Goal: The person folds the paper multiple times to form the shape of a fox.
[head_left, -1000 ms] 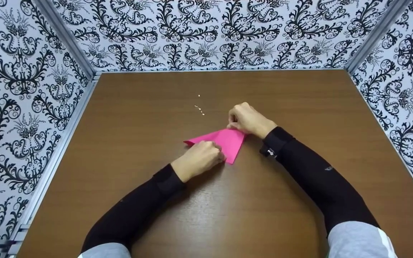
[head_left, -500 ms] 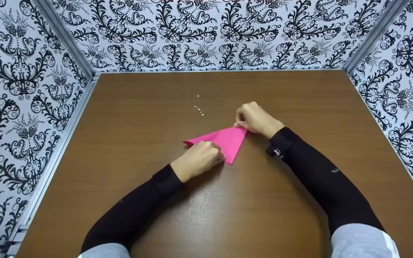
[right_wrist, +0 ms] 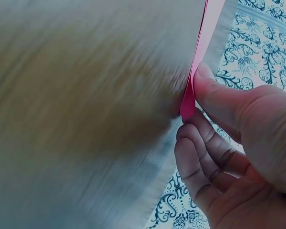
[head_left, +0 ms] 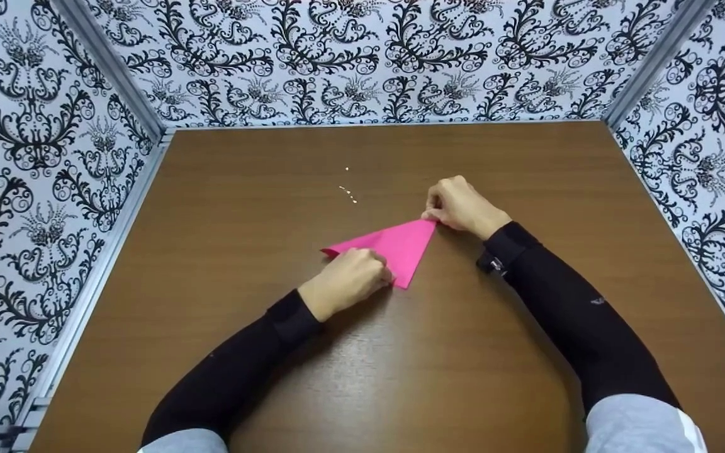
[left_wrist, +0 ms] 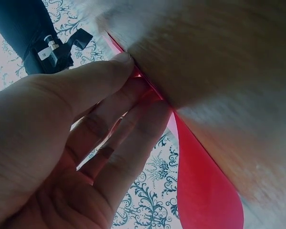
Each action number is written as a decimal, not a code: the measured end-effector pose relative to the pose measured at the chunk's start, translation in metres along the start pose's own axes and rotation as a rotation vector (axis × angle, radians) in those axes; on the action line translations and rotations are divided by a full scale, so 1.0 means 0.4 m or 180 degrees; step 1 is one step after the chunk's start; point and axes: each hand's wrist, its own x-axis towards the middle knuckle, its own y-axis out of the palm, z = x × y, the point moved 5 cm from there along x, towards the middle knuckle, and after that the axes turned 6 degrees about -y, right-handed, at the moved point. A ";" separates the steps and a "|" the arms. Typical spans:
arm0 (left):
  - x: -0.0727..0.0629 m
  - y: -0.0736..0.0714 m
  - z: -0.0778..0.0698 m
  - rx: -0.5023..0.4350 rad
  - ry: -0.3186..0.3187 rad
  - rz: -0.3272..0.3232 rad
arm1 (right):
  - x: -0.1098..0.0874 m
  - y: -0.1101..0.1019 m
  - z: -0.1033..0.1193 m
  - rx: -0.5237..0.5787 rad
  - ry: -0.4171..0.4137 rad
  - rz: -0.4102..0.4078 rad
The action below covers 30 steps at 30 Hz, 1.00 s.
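Pink paper (head_left: 405, 245) appears folded, left corner not yet flat; left hand (head_left: 348, 279) pinches near edge, right hand (head_left: 464, 206) far corner.

Booth, lab-like, viewed from its near side: one brown wood-grain table (head_left: 463, 377); left panel (head_left: 29, 157), far panel (head_left: 337, 63) and right panel (head_left: 715, 170), all black scrollwork on white; grey metal posts (head_left: 109, 63), far corners; one small black wrist-worn device (head_left: 493, 264). Building type: cannot be told.
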 end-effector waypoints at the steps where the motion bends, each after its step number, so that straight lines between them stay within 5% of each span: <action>1: 0.000 0.000 0.000 0.0024 0.0000 -0.0002 | -0.001 -0.001 -0.004 0.0003 0.0015 0.0002; 30: -0.004 0.001 -0.001 0.0023 -0.0048 -0.0047 | -0.039 -0.036 -0.081 0.0032 0.0271 -0.0111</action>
